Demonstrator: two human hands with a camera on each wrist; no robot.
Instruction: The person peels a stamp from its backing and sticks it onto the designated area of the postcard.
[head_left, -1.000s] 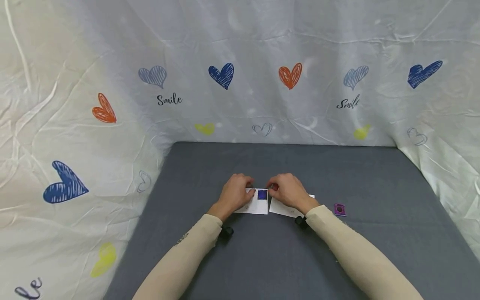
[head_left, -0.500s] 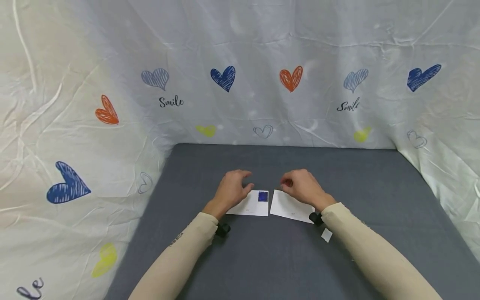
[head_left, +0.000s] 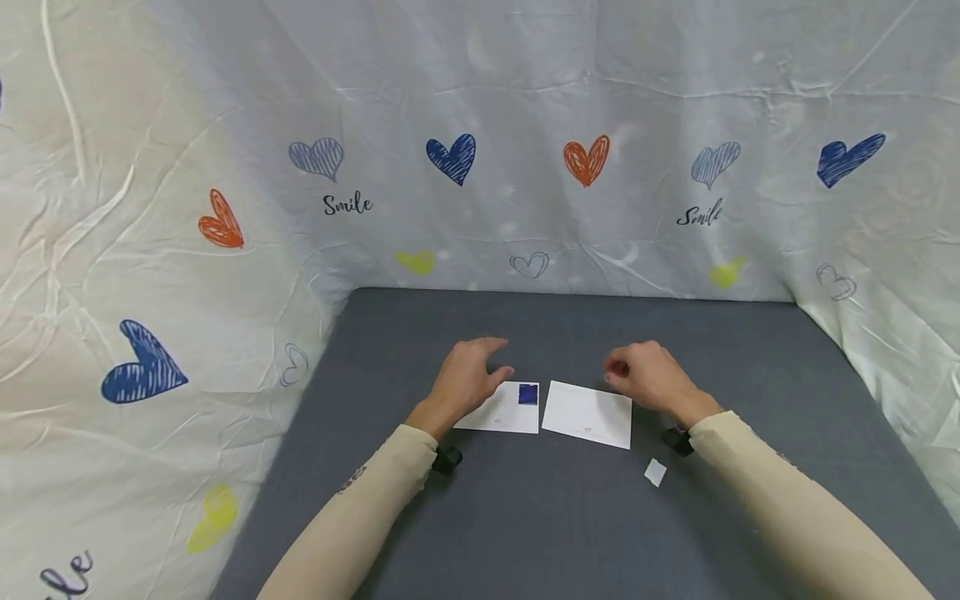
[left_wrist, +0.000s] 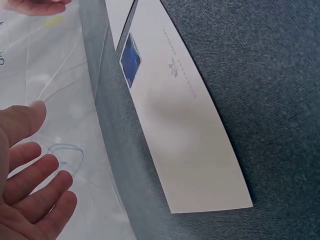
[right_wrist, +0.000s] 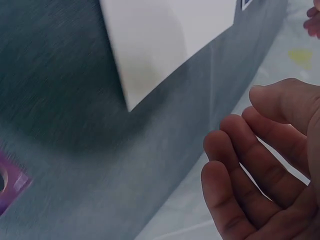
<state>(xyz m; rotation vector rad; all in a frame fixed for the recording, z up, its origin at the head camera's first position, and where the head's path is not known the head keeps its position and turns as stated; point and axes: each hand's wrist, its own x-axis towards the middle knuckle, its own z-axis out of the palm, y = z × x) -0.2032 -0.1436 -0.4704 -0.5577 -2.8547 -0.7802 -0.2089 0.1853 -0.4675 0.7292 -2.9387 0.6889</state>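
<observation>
While left grip (head_left: 463, 379) and right grip (head_left: 651, 375) curve loosely, empty, two cards (head_left: 587, 414), one blue square (head_left: 528, 393)

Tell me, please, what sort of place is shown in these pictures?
Probably a makeshift indoor workspace. A dark grey tabletop stands against pale hanging sheets printed with hearts and the word "Smile", and two white cards lie on it.

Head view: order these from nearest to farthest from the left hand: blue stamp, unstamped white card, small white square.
From the left hand:
1. Blue stamp: upper right corner of the left card.
2. Unstamped white card: right of that card.
3. Small white square: farther right, lower in view.
</observation>
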